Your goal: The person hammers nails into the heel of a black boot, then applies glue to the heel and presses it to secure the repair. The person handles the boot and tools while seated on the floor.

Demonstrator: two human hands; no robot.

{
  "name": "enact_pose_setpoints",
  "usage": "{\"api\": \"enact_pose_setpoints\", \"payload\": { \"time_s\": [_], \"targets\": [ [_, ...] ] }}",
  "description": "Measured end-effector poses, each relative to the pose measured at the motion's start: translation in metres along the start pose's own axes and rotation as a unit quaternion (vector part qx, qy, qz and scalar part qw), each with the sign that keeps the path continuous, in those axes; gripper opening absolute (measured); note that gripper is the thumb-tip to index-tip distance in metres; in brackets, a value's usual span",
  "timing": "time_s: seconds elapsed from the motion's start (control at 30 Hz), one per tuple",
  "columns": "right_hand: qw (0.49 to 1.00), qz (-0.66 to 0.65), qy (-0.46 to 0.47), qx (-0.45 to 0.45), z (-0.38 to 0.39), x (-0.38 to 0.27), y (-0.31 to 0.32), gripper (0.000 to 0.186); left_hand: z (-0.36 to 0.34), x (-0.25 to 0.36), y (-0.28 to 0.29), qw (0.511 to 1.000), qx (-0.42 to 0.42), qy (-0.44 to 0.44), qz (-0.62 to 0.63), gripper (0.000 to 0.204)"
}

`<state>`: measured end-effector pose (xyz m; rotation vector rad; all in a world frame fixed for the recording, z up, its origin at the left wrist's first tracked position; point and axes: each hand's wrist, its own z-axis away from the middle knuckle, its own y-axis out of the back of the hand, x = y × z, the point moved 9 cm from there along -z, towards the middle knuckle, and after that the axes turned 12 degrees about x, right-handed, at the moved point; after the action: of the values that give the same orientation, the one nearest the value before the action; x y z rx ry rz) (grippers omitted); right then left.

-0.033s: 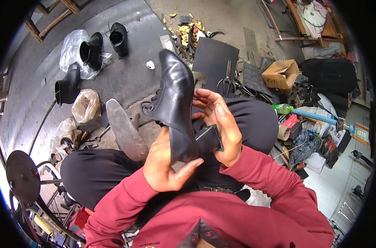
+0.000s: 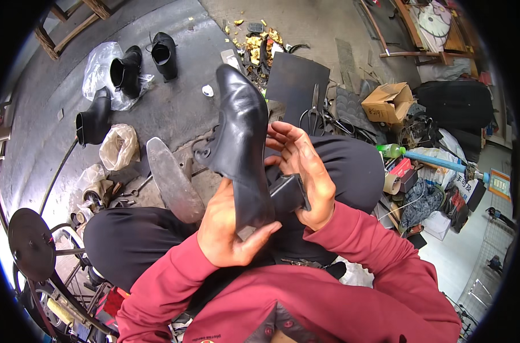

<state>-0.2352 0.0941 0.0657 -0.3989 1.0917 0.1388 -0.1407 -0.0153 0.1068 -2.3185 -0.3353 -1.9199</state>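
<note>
A black leather ankle boot (image 2: 243, 131) with a block heel is held upright over my lap, toe up, laces hanging on its left side. My left hand (image 2: 228, 228) wraps round the boot's back and opening, thumb across the lower edge. On the boot's right, my right hand (image 2: 306, 171) is half curled, fingers apart beside the sole. The dark heel (image 2: 288, 193) lies against or very near its palm; exact contact is hidden. Behind the boot, to the left, stands a worn metal shoe last (image 2: 171, 180).
More black boots (image 2: 125, 71) stand on a grey mat at the far left, by clear plastic. Scissors (image 2: 312, 114) lie on a dark sheet ahead. To the right are a cardboard box (image 2: 388, 103), a green-capped bottle (image 2: 391, 151) and clutter. A round metal disc (image 2: 32, 244) stands lower left.
The boot's toe has tipped very slightly to the left. My hands keep nearly the same places.
</note>
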Motion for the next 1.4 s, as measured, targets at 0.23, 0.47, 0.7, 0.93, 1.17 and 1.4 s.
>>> {"api": "enact_pose_setpoints", "payload": {
  "time_s": [0.23, 0.47, 0.7, 0.93, 1.17, 1.4],
  "targets": [
    [0.984, -0.022, -0.142, -0.102, 0.014, 0.012, -0.011, 0.078, 0.011, 0.025, -0.006, 0.989, -0.029, -0.14, -0.025, 0.023],
    [0.976, 0.007, -0.18, -0.118, 0.02, 0.024, -0.014, 0.069, 0.018, 0.024, -0.009, 0.982, -0.052, -0.159, -0.083, 0.035],
    [0.98, 0.179, -0.046, -0.078, 0.019, 0.011, -0.004, 0.042, 0.012, 0.016, -0.009, 0.988, -0.059, -0.131, -0.053, 0.032],
    [0.994, 0.037, -0.095, -0.04, -0.001, 0.022, -0.002, 0.038, -0.002, 0.02, -0.01, 0.982, -0.058, -0.16, -0.084, 0.036],
    [0.993, -0.033, -0.106, -0.043, -0.004, 0.024, -0.017, 0.061, 0.013, 0.059, 0.006, 0.957, 0.016, -0.229, -0.178, 0.029],
    [0.993, 0.02, -0.113, -0.016, -0.021, 0.032, -0.018, 0.057, 0.037, 0.087, 0.044, 0.918, 0.034, -0.258, -0.299, 0.029]
  ]
}}
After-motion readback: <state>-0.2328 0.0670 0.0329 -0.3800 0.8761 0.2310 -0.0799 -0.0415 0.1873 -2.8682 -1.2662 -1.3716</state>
